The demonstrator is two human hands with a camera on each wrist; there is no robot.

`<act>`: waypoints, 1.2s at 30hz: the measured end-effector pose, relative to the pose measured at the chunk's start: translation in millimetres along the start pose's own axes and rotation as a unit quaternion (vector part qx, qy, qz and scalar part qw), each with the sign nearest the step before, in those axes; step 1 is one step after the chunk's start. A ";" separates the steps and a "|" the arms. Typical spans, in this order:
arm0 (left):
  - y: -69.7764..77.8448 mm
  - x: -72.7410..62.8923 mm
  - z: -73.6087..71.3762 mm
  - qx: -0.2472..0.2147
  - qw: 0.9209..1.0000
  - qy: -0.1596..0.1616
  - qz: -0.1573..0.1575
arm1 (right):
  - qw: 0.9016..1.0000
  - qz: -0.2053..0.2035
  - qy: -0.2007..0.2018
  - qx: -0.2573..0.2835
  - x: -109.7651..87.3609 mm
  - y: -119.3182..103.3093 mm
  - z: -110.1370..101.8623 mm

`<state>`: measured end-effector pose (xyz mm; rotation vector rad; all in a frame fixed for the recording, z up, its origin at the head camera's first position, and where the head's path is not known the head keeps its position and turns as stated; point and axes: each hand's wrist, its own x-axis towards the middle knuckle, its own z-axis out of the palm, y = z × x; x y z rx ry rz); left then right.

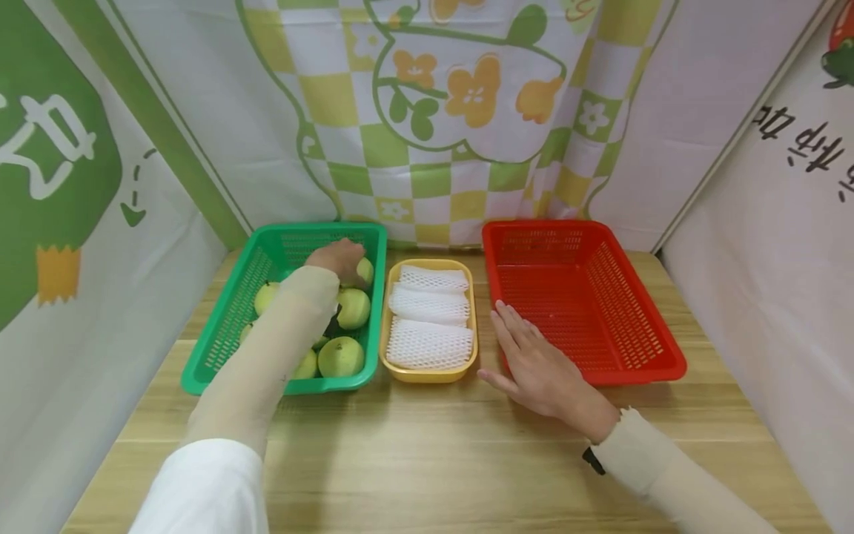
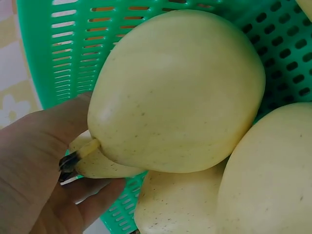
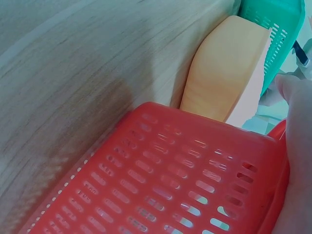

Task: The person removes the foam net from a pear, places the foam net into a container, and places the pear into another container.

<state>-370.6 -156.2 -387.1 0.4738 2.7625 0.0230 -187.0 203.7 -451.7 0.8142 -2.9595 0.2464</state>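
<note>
My left hand (image 1: pixel 339 259) reaches into the back of the green basket (image 1: pixel 223 304), which holds several pale yellow pears. In the left wrist view its thumb and curled fingers (image 2: pixel 100 202) close round a pear (image 2: pixel 105 163), mostly hidden behind a larger pear (image 2: pixel 180 92) with a dark-tipped stem. Other pears (image 1: pixel 341 357) lie nearer the basket's front. My right hand (image 1: pixel 540 371) lies with straight fingers over the left rim of the red basket (image 1: pixel 560 304), which has no fruit in it.
Between the baskets stands a yellow tray (image 1: pixel 427 377) with white foam fruit nets (image 1: pixel 430 343) in it. All three containers stand on a wooden table (image 1: pixel 414 460). A checkered cloth (image 1: pixel 460 178) hangs behind, and printed fabric walls rise at both sides.
</note>
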 end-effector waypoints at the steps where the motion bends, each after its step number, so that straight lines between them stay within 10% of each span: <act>1: 0.7 -0.3 -1.0 -0.002 1.000 -0.004 -0.002 | 1.000 0.001 -0.001 0.000 0.0 0.1 -0.1; 13: 3.5 1.7 -4.3 -0.024 0.999 -0.038 -0.018 | 1.000 0.002 -0.007 -0.002 1.8 3.3 -2.9; 36: 2.1 -15.7 -15.8 -0.018 1.000 0.019 0.017 | 0.999 0.005 -0.028 0.016 8.7 8.9 -8.2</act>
